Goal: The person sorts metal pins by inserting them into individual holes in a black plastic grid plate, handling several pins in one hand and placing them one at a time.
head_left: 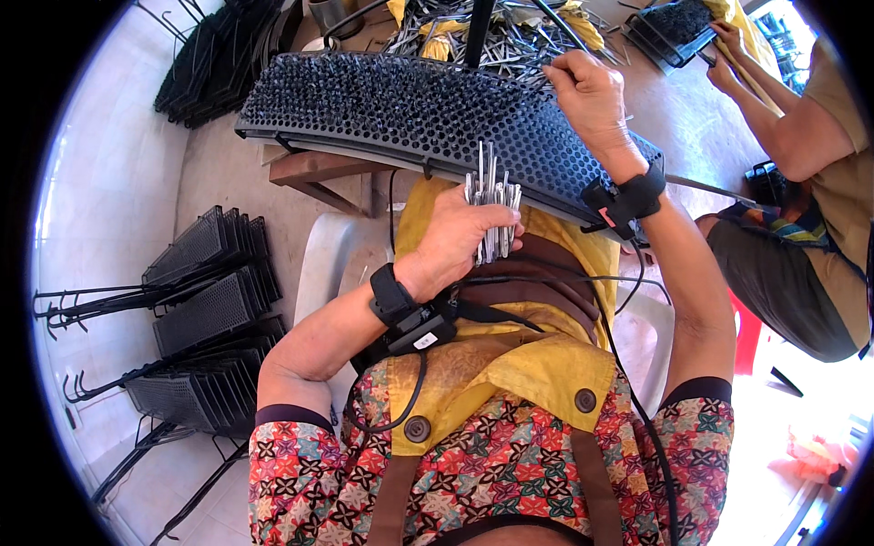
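My left hand [450, 235] is closed round a bundle of thin silvery metal rods [494, 196], held upright just in front of a long black perforated rack [523, 135]. Dark short pieces fill many of the rack's holes on its left and middle; toward the right the holes look bare. My right hand [592, 98] is raised over the right part of the rack, thumb and fingers pinched together. Whatever sits between those fingertips is too small to make out. Behind the rack lies a heap of loose metal rods [519, 45] with yellow cloth among them.
Stacks of black perforated racks [196, 314] with long hooked handles stand on the left; more dark racks [214, 68] lean at the upper left. A brown bench [319, 168] is under the rack. At right, another person [792, 136] handles a black rack [669, 36]. Cables cross my lap.
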`<state>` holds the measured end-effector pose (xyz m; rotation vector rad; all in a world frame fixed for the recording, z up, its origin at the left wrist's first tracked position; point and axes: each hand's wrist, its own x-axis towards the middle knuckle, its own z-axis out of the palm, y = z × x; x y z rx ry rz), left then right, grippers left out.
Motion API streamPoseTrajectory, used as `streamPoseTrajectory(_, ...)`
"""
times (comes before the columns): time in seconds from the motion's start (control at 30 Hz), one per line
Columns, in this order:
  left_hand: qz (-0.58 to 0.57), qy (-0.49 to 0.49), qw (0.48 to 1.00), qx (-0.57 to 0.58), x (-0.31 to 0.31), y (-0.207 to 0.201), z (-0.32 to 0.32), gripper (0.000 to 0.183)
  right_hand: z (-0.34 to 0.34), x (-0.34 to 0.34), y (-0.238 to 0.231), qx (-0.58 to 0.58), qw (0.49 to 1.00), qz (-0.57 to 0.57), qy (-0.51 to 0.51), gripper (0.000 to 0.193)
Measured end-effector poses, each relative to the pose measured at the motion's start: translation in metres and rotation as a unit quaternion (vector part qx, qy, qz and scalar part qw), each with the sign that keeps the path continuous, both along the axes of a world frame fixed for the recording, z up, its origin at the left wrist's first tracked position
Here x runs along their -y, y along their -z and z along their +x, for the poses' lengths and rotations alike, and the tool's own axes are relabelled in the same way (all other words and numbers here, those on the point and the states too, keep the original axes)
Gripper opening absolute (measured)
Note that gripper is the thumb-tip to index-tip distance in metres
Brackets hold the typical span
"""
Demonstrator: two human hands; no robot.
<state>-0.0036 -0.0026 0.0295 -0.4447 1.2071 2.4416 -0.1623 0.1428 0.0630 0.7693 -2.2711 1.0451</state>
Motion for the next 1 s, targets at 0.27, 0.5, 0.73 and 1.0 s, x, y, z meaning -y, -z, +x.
streamPoseTrajectory(0.27, -0.023, 0.022, 0.999, 0.001, 0.003, 0.0, -0.002, 0.016, -0.015, 0.003, 0.02, 0.023, 0.991, 0.133, -0.022, 0.012)
streamPoseTrajectory(0.5, -0.023, 0.01, 0.999, -0.022, 0.002, 0.0, -0.003, 0.017, -0.035, 0.002, 0.015, 0.052, 0.983, 0.164, -0.061, 0.015)
streamPoseTrajectory(0.73, -0.032, -0.006, 0.999, -0.017, 0.001, -0.006, -0.002, 0.018, -0.024, 0.006, 0.007, 0.121, 0.976, 0.183, 0.012, 0.015)
streamPoseTrajectory(1.0, -0.024, -0.005, 0.999, -0.033, -0.001, -0.005, -0.003, 0.019, -0.029, -0.002, 0.033, 0.077, 0.969, 0.235, -0.028, 0.017)
